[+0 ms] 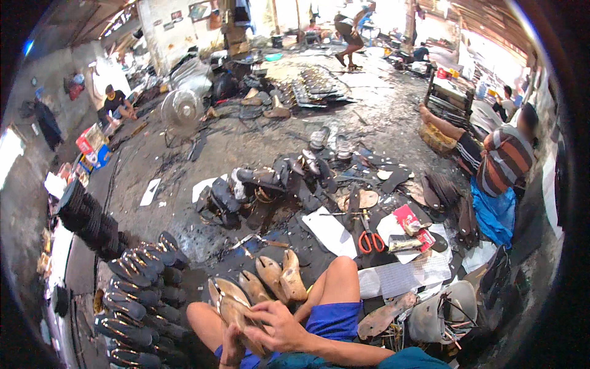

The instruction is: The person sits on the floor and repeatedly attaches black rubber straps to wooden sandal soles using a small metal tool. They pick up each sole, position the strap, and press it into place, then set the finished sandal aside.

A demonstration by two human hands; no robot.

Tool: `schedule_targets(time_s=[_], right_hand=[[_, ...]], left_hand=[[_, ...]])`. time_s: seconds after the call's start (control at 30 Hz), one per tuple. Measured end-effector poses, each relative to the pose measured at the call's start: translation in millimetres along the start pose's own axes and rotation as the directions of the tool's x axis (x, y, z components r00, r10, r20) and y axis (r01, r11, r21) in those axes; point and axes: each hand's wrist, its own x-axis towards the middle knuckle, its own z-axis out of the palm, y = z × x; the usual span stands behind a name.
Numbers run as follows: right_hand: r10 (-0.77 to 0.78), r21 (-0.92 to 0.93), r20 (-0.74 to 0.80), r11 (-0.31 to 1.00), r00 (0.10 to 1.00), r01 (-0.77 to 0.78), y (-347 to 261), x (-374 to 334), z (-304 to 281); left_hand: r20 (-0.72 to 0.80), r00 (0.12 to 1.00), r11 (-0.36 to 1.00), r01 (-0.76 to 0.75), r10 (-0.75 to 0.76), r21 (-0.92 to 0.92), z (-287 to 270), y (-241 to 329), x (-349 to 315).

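A brown wooden shoe last (226,299) is held over my lap, tilted with its far end pointing up and left. My left hand (232,348) grips its lower part from the left. My right hand (281,328) closes on its right side, fingers bent against the surface; whether anything small is pinched there is too fine to see. Just beyond, three more wooden lasts stand in front of my legs: a narrow last (252,286), a middle last (270,275) and a paler last (293,278).
Rows of black sandals (129,304) and a stack of black soles (92,221) line the left. Orange-handled scissors (371,242), white paper (329,230) and a grey bucket (442,313) lie rightward. Dark footwear (261,178) is heaped ahead. A person in a striped shirt (505,161) sits right.
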Motion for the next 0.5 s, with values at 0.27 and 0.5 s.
schedule_targets(time_s=[0.27,0.5], right_hand=[[-0.142,0.010,0.168,0.990,0.975,0.143,-12.9,-9.4,-31.4],[0.187,-0.022,0.399,0.981,0.898,-0.194,-1.2,-34.8,-4.5]], left_hand=[[-0.244,0.852,0.886,-0.442,0.463,0.140,24.9,10.7,17.4],[-0.221,0.843,0.841,-0.392,0.491,0.374,59.2,32.5,2.9]])
